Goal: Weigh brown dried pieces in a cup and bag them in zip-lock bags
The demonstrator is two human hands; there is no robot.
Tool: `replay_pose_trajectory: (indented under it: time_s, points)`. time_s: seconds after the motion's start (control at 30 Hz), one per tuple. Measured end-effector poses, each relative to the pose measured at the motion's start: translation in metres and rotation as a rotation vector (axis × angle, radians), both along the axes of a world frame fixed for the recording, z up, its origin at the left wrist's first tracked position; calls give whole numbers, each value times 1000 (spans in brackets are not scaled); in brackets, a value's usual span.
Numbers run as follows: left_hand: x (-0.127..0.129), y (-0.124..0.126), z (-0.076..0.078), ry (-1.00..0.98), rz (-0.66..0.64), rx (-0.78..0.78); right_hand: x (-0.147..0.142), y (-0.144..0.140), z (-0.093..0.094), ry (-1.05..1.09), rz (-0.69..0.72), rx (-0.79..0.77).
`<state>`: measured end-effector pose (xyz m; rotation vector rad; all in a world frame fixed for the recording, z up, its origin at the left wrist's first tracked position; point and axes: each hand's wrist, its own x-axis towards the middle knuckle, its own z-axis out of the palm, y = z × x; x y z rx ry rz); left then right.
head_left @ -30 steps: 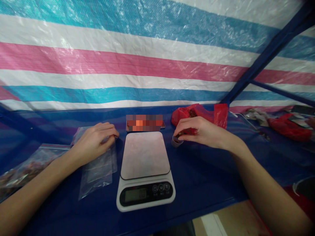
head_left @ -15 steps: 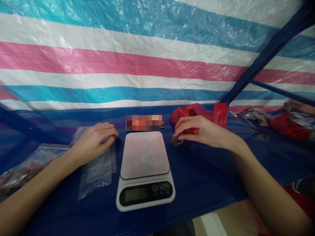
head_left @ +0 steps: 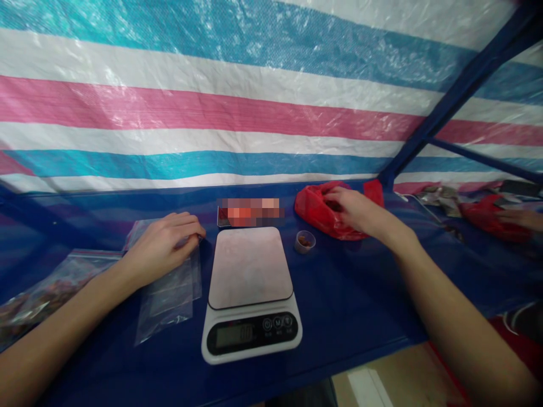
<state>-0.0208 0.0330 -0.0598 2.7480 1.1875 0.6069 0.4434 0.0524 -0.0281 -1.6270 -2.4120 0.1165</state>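
Note:
My left hand (head_left: 172, 240) rests palm down on a stack of clear zip bags (head_left: 165, 308), its fingers loosely bent with a gap beside the thumb; I see nothing held in it. My right hand (head_left: 348, 206) reaches into the mouth of a red plastic bag (head_left: 314, 209), where dark brown bits show. The bag hides its fingertips. A small clear cup (head_left: 304, 243) with some brown pieces stands in front of the bag. Between my hands lies a white kitchen scale (head_left: 250, 277) with a bare platform; its display appears to read 0.0.
A phone-like device (head_left: 223, 217), mostly blurred out, lies behind the scale. Filled zip bags (head_left: 63, 282) are at the left. Further right, another person's hand (head_left: 520, 217) is at a second red bag (head_left: 483, 217). A blue metal post (head_left: 441, 107) rises at the back right before striped sheeting.
My right hand has left the small cup and moved back and right into the red bag. The cup stays in place with brown pieces visible. My left hand has barely moved.

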Motion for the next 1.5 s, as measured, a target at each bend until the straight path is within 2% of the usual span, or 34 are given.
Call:
replay_pose_trajectory:
  time_s: [0.13, 0.37, 0.53, 0.67, 0.93, 1.1, 1.17, 1.27, 1.37, 1.5]
  points:
    - [0, 0, 1, -1, 3, 2, -11, 4, -15, 24, 21, 21]
    - [1, 2, 4, 26, 6, 58, -12, 10, -10, 34, 80, 79]
    - [0, 3, 3, 30, 5, 70, -9, 11, -9, 121, 10, 125]
    - [-1, 3, 2, 19, 6, 62, -3, 9, -1, 213, -43, 186]
    - [-1, 4, 2, 17, 7, 68, -2, 2, 14, 247, -61, 219]
    - [-1, 4, 2, 26, 11, 71, -10, -16, 32, 317, -66, 235]
    - [-2, 4, 2, 29, 15, 70, -19, -27, 39, 385, -29, 231]
    - [-3, 5, 1, 31, 14, 76, -38, -41, 43, 420, 137, 116]
    - [-3, 5, 0, 27, 9, 80, -53, -47, 39, 359, 322, -49]
    - [-3, 6, 0, 17, -2, 82, -61, -48, 34, 297, 409, -178]
